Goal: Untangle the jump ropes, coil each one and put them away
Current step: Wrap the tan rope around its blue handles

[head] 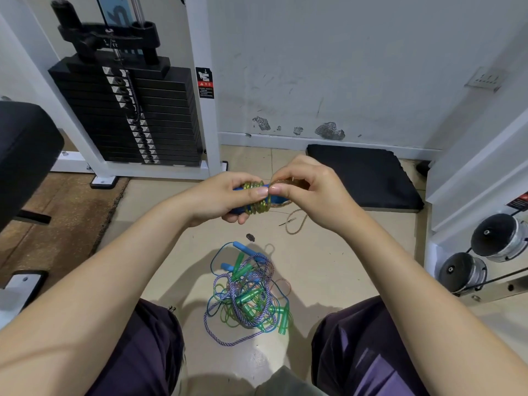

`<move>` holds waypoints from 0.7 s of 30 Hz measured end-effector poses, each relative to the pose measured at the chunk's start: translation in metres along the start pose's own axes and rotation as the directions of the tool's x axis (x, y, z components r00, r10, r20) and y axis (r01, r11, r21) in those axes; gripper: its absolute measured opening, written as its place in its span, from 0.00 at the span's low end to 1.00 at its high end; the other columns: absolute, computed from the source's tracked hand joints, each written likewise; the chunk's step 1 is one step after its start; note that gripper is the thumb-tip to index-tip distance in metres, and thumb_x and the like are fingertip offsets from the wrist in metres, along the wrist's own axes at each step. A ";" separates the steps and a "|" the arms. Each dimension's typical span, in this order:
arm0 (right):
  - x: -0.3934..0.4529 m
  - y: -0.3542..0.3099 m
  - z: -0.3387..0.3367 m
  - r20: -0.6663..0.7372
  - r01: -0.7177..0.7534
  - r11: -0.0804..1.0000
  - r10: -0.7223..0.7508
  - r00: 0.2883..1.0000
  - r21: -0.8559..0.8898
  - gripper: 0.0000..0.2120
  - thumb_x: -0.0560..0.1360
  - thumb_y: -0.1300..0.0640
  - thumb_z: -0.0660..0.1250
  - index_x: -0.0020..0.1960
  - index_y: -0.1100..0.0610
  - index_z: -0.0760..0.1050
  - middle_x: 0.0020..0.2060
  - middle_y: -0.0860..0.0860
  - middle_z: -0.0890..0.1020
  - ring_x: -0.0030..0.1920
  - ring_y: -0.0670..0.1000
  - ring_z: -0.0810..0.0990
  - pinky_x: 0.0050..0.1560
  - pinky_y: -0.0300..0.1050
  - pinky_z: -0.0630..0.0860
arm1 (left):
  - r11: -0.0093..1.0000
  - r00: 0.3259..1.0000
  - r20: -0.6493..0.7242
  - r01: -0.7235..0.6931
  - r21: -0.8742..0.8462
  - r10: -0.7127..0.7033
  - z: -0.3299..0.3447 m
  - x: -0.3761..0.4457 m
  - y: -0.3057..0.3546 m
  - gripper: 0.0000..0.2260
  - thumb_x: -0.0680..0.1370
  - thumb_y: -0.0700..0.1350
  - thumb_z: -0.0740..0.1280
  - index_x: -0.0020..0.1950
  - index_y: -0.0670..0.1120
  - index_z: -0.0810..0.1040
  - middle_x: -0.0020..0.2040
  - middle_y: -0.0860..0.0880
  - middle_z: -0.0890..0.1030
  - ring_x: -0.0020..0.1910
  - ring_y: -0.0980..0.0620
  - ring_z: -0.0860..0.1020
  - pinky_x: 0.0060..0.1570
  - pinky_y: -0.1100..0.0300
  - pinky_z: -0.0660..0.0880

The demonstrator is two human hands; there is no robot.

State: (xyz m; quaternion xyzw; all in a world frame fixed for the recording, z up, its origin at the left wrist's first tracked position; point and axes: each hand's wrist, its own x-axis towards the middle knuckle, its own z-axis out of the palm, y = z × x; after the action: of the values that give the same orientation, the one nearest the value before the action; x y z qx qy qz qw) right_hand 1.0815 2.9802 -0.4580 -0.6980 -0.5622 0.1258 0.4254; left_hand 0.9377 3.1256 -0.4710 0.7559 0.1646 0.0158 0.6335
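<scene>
Head view: the left hand point(228, 197) held the coiled rope point(257, 197) steady while the right hand point(308, 192) pinched its brown tie point(295, 224), apparently securing the coil; the tangled pile point(247, 292) awaited.

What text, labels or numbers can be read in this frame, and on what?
Warning sticker on the white machine post: red and black, print too small to read.
Weight stack plate tags: numbers blurred.
Top plate marking: illegible.
Red label at the right edge: unreadable.
Nothing legible.
</scene>
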 end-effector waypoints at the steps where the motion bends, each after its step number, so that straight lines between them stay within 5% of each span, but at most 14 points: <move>1: 0.000 0.000 -0.001 -0.006 -0.001 1.000 0.002 1.000 0.011 0.03 0.73 0.58 0.73 0.45 0.51 0.82 0.41 0.54 0.78 0.40 0.49 0.75 0.41 0.38 0.71 | 1.000 1.000 0.013 0.003 -0.013 -0.003 0.001 0.000 0.000 0.15 0.75 0.56 0.67 0.56 0.47 0.78 0.33 0.53 0.76 0.29 0.53 0.72 0.28 0.66 0.64; 8: 0.000 0.004 0.000 0.014 -0.126 0.988 0.126 0.992 0.084 0.04 0.70 0.56 0.76 0.42 0.55 0.82 0.40 0.56 0.80 0.39 0.45 0.75 0.40 0.41 0.72 | 1.000 1.000 0.005 0.002 0.031 -0.002 0.012 0.001 0.000 0.23 0.65 0.59 0.79 0.53 0.48 0.81 0.35 0.51 0.79 0.30 0.53 0.71 0.29 0.66 0.67; 14: 0.000 0.009 0.000 0.146 -0.247 0.936 0.216 0.966 0.250 0.09 0.73 0.62 0.73 0.47 0.57 0.73 0.35 0.53 0.75 0.36 0.47 0.73 0.38 0.40 0.72 | 1.000 0.999 0.040 -0.027 0.013 0.027 0.013 0.001 -0.007 0.10 0.73 0.45 0.76 0.52 0.54 0.82 0.38 0.46 0.80 0.32 0.47 0.75 0.29 0.59 0.74; 21: 0.000 0.006 0.000 0.143 -0.263 0.928 0.233 0.962 0.265 0.05 0.74 0.60 0.72 0.44 0.59 0.77 0.36 0.53 0.77 0.36 0.48 0.74 0.36 0.41 0.72 | 0.996 0.997 -0.018 -0.072 0.049 0.073 0.010 0.001 -0.007 0.09 0.71 0.51 0.74 0.51 0.54 0.84 0.36 0.47 0.82 0.30 0.49 0.77 0.28 0.61 0.70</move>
State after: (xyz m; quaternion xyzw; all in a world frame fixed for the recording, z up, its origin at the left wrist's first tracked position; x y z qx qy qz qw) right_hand 1.0856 2.9803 -0.4627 -0.6880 -0.4680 0.2950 0.4697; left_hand 0.9393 3.1171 -0.4802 0.7762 0.1439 0.0424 0.6124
